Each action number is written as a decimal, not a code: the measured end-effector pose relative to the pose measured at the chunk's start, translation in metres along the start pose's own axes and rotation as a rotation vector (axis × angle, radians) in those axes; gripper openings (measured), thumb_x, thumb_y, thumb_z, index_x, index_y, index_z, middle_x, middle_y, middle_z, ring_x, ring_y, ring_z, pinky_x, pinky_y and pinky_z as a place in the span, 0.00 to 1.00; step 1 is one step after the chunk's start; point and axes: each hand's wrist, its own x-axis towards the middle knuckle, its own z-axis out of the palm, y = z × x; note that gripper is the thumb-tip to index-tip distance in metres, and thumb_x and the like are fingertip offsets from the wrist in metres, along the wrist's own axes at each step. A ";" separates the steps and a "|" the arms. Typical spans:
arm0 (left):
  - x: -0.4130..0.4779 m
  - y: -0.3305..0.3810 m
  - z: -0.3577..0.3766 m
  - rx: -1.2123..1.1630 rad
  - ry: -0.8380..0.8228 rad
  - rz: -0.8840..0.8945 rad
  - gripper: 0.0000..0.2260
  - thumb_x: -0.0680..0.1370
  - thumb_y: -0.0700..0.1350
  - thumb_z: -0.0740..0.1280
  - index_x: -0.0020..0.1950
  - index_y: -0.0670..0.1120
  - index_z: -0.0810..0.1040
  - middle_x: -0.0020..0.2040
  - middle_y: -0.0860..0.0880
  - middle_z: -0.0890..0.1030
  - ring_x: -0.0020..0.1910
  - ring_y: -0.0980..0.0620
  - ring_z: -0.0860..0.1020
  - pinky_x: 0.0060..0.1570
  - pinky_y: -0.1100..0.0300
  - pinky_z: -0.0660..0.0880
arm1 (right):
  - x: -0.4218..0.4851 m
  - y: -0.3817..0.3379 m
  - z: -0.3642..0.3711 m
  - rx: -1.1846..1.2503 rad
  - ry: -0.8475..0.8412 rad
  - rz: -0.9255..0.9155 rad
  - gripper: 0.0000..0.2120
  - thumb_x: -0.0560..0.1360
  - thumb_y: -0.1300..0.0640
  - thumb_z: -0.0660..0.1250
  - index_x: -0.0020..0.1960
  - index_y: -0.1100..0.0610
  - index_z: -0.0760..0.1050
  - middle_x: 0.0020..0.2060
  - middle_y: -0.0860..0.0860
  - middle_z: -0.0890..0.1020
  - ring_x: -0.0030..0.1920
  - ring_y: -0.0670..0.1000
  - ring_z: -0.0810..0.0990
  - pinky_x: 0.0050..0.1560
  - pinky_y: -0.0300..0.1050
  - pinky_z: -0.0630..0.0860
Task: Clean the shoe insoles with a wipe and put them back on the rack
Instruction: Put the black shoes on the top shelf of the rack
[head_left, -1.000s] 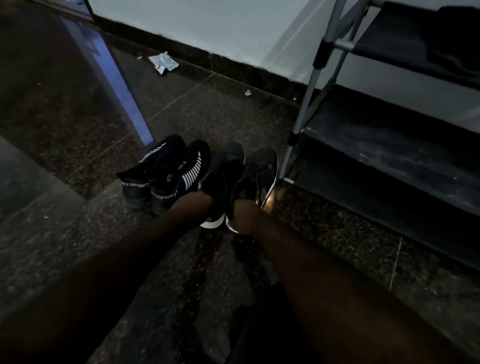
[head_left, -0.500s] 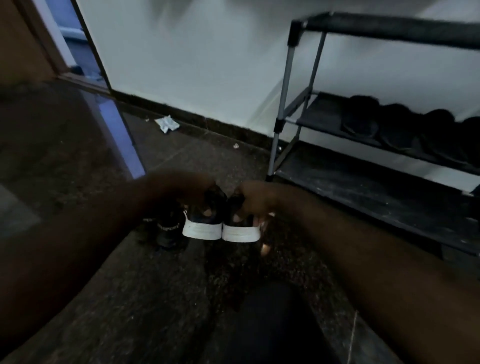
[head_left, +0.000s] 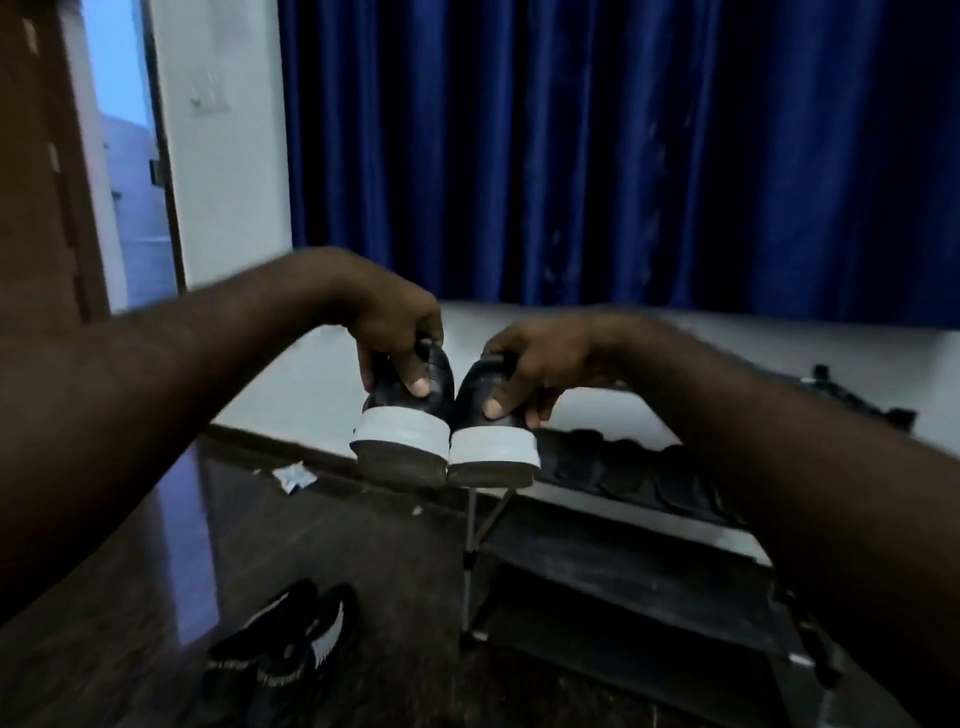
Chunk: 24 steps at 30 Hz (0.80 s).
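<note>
The shoe rack (head_left: 623, 577) stands low on the right, against the wall. One of its shelves carries a row of dark shoes (head_left: 613, 462), too blurred to count, and a darker shelf lies beneath it. Left of the rack, on the dark floor (head_left: 363, 545), a black pair with white stripes (head_left: 291, 639) sits side by side. Farther back, near the skirting and left of the rack's front post, lies a small crumpled white scrap (head_left: 293, 475) that may be a wipe. A blue curtain (head_left: 571, 156) hangs behind the rack, and a doorway (head_left: 127, 182) opens well to its left. Both forearms cross the view and hide the rack's right end and part of the floor. Two black shoes with white soles are held in the air above the rack's left end, heels toward the camera, their soles touching side by side. The left hand (head_left: 400, 338) grips the left-hand shoe (head_left: 405, 431) from above, its thumb pressed on the back of the heel and its fingers curled over the collar. The right hand (head_left: 530, 364) holds the right-hand shoe (head_left: 491, 441) the same way, with its fingers wrapped round the outer side. From this side the insoles cannot be seen.
</note>
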 end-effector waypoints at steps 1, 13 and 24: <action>-0.007 0.013 -0.012 0.003 0.028 0.016 0.09 0.70 0.43 0.77 0.47 0.43 0.81 0.43 0.43 0.85 0.44 0.41 0.85 0.44 0.51 0.82 | -0.014 -0.005 -0.012 -0.013 0.049 -0.002 0.10 0.72 0.65 0.73 0.50 0.58 0.75 0.40 0.56 0.83 0.36 0.54 0.80 0.39 0.47 0.79; 0.094 0.143 0.011 0.193 0.661 0.320 0.15 0.71 0.49 0.76 0.53 0.44 0.79 0.51 0.44 0.82 0.50 0.43 0.80 0.49 0.54 0.77 | -0.104 0.077 -0.078 -0.495 0.629 0.320 0.22 0.70 0.59 0.76 0.62 0.56 0.75 0.56 0.52 0.79 0.56 0.54 0.79 0.50 0.43 0.74; 0.240 0.251 0.046 0.084 0.595 0.455 0.09 0.72 0.38 0.71 0.51 0.45 0.79 0.47 0.46 0.83 0.44 0.47 0.80 0.41 0.58 0.72 | -0.136 0.248 -0.119 -0.231 0.822 0.411 0.25 0.70 0.68 0.73 0.65 0.55 0.74 0.54 0.51 0.80 0.53 0.49 0.77 0.51 0.41 0.72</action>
